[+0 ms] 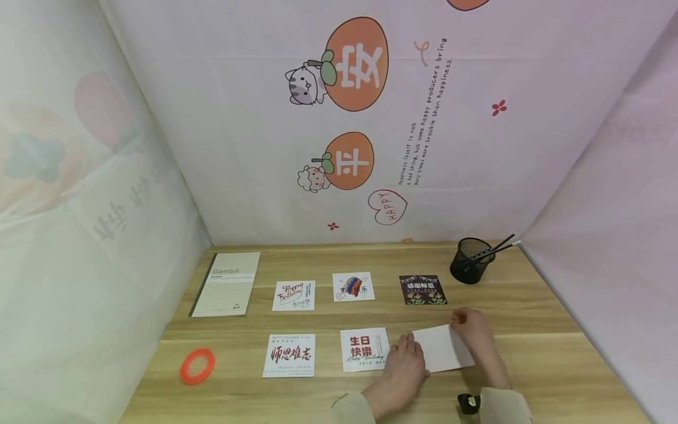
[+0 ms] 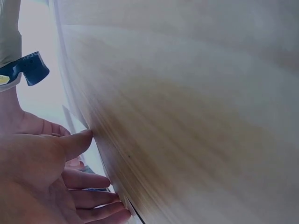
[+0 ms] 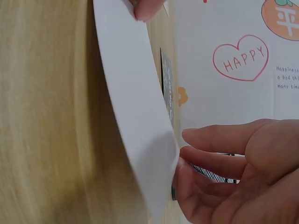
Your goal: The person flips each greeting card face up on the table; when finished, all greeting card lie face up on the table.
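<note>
A white card with a crease (image 1: 436,348) lies at the right front of the table. My left hand (image 1: 404,362) rests at its left edge, fingers nearly straight; in the left wrist view the left hand (image 2: 70,186) shows its thumb spread. My right hand (image 1: 474,333) is at the card's upper right corner. The right wrist view shows the creased card (image 3: 131,102) with one part raised off the wood. There the right hand (image 3: 233,168) has loosely bent fingers touching the card's edge, with the thumb apart from it. A red-lettered birthday card (image 1: 364,350) lies beside my left hand.
Farther back lie a dark card (image 1: 422,290), a card with a colourful print (image 1: 353,287) and a Happy Birthday card (image 1: 293,295). A red-lettered card (image 1: 289,355), orange tape ring (image 1: 197,366) and notebook (image 1: 225,285) are leftward. A black mesh pen holder (image 1: 470,265) stands back right.
</note>
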Demonstrator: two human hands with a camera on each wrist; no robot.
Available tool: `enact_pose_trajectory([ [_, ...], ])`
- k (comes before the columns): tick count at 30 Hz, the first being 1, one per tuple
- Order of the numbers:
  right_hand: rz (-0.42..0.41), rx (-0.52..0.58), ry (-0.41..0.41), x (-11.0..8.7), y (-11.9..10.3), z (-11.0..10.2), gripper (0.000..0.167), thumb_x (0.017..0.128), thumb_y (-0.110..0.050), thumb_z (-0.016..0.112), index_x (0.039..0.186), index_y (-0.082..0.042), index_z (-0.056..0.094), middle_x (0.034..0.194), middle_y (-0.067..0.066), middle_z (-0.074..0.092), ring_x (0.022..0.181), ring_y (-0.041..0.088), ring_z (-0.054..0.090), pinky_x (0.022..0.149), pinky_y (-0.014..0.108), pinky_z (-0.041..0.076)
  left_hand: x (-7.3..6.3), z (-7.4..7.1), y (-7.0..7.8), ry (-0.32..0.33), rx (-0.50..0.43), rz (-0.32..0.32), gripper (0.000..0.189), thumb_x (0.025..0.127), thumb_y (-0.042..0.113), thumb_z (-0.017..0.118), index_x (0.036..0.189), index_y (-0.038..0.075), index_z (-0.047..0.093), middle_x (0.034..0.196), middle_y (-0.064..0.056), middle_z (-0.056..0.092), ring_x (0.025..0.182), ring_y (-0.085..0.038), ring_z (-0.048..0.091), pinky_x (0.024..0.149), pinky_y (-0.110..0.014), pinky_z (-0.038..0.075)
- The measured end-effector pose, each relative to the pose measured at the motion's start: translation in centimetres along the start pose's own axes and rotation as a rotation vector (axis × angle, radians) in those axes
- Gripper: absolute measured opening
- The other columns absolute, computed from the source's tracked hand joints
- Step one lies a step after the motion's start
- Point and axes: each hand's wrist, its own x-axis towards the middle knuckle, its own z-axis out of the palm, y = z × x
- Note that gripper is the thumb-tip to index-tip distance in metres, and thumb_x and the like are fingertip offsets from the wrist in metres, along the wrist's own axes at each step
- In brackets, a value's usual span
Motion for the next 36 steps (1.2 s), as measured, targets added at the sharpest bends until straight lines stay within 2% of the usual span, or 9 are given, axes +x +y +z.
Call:
enact_pose_trajectory([
  [4,0.005,0.025,-0.011,0.2,0.3,-0.5,0.025,0.084,0.000,0.061,0.104,0.015,0.063,0.096,0.028,0.065,0.084,0.034,0.061,0.070,0.044,0.053,0.0,0.0,-0.2,0.018,-0.011,-0.006,0.067,0.081,0.062,0.063,0.122,0.009,0.064,0.130,-0.007,0.060,0.118,-0.017,0.053,0.084,-0.025,0.051],
  [10,0.012,0.075,-0.044,0.2,0.6,-1.2,0.019,0.085,-0.004,0.065,0.097,0.010,0.068,0.091,0.020,0.067,0.073,0.020,0.058,0.058,0.028,0.050,-0.1,0.1,-0.4,0.058,-0.065,-0.009,0.068,0.077,0.061,0.068,0.119,0.007,0.065,0.126,-0.009,0.062,0.114,-0.018,0.055,0.082,-0.025,0.052],
  [13,0.009,0.096,-0.059,0.0,0.5,-1.5,0.019,0.086,-0.006,0.066,0.098,0.009,0.069,0.090,0.017,0.068,0.070,0.015,0.058,0.058,0.026,0.050,-0.1,-0.1,-0.6,0.043,-0.120,-0.002,0.067,0.077,0.057,0.070,0.120,0.006,0.065,0.126,-0.011,0.062,0.115,-0.019,0.055,0.084,-0.026,0.053],
  [19,0.080,0.231,-0.113,-0.4,0.0,-2.1,0.023,0.089,-0.008,0.065,0.102,0.012,0.066,0.082,0.009,0.067,0.068,0.014,0.056,0.055,0.025,0.048,0.0,-0.5,-1.0,0.009,-0.222,0.016,0.061,0.078,0.048,0.074,0.121,0.006,0.064,0.127,-0.012,0.060,0.118,-0.021,0.055,0.091,-0.027,0.051],
  [24,0.100,0.276,-0.125,-0.4,-0.1,-2.3,0.024,0.090,-0.009,0.064,0.103,0.011,0.066,0.081,0.006,0.066,0.068,0.013,0.054,0.054,0.023,0.047,0.1,-0.6,-1.2,0.011,-0.226,0.029,0.056,0.078,0.045,0.076,0.118,0.006,0.065,0.125,-0.011,0.061,0.115,-0.021,0.056,0.090,-0.026,0.051],
  [31,0.117,0.326,-0.139,-0.4,-0.1,-2.3,0.024,0.092,-0.013,0.064,0.102,0.009,0.066,0.080,0.004,0.065,0.069,0.013,0.056,0.055,0.022,0.048,0.1,-0.5,-1.5,0.054,-0.219,0.058,0.052,0.077,0.043,0.078,0.111,0.006,0.067,0.118,-0.011,0.063,0.109,-0.019,0.058,0.088,-0.024,0.051],
  [36,0.133,0.354,-0.154,-0.4,0.2,-2.2,0.027,0.092,-0.015,0.064,0.104,0.008,0.066,0.087,0.007,0.068,0.071,0.014,0.058,0.057,0.024,0.051,-0.1,-0.5,-1.4,0.076,-0.224,0.066,0.049,0.076,0.043,0.079,0.106,0.006,0.068,0.112,-0.009,0.064,0.102,-0.017,0.059,0.083,-0.021,0.052],
])
